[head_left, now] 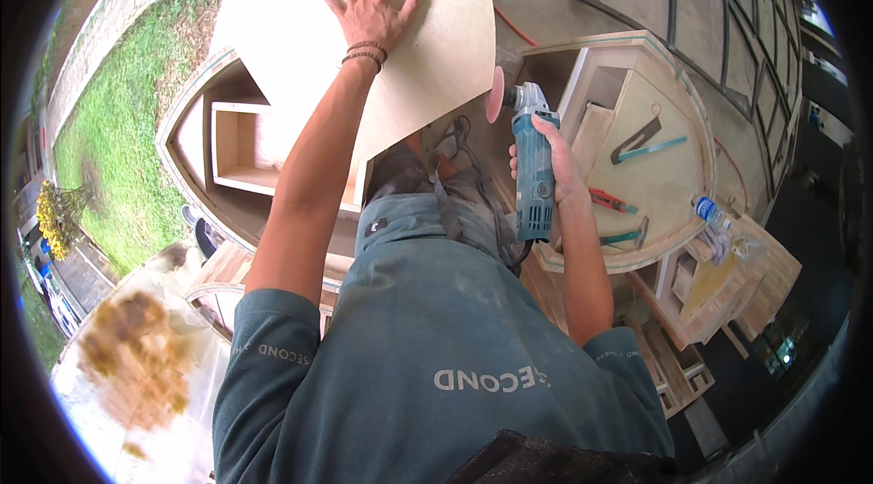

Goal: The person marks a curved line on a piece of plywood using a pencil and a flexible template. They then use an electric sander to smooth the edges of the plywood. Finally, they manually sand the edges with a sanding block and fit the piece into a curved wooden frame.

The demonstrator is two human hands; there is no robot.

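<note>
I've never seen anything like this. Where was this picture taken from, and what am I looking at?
There's no robot here, just a person at work with two bare hands. The camera is worn on the head and looks down; its wide fisheye lens bends straight edges near the rim. The left hand lies spread on a pale wooden panel. The right hand grips a blue power tool with a round pink disc at its end. To the right, a curved wooden case holds a red tool, a blue strip and a hammer-like tool.
</note>
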